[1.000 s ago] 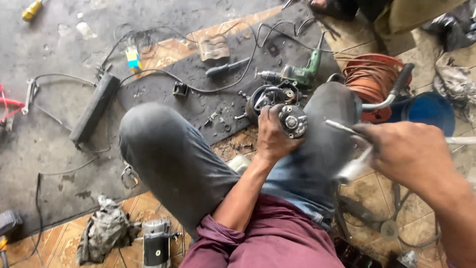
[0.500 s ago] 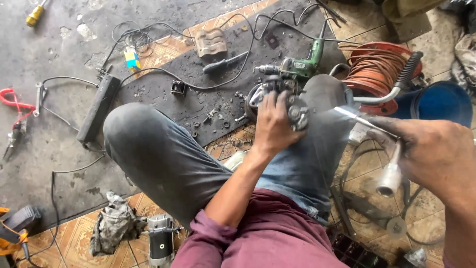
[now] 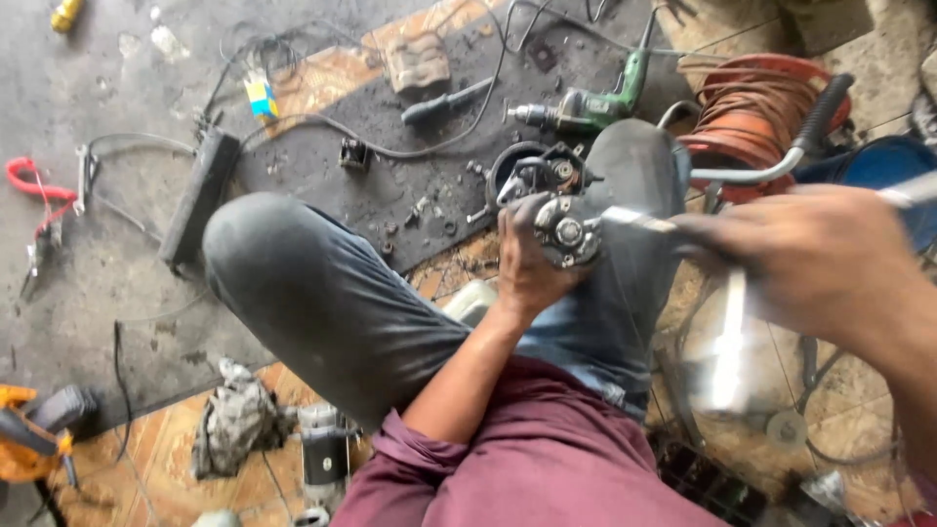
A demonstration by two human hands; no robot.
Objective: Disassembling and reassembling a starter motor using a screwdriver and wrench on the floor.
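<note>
Progress looks midway to me: left hand (image 3: 527, 268) clamps the small motor housing (image 3: 564, 229) on the knee, loose screws (image 3: 420, 207) at nine o'clock. Right hand (image 3: 815, 259) closed around a blurred T-handle wrench (image 3: 727, 342), tip meeting the housing.

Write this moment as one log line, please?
left hand: grips metal part on knee | right hand: holds T-shaped tool, tip at part, blurred | floor: green drill, orange cable reel
</note>
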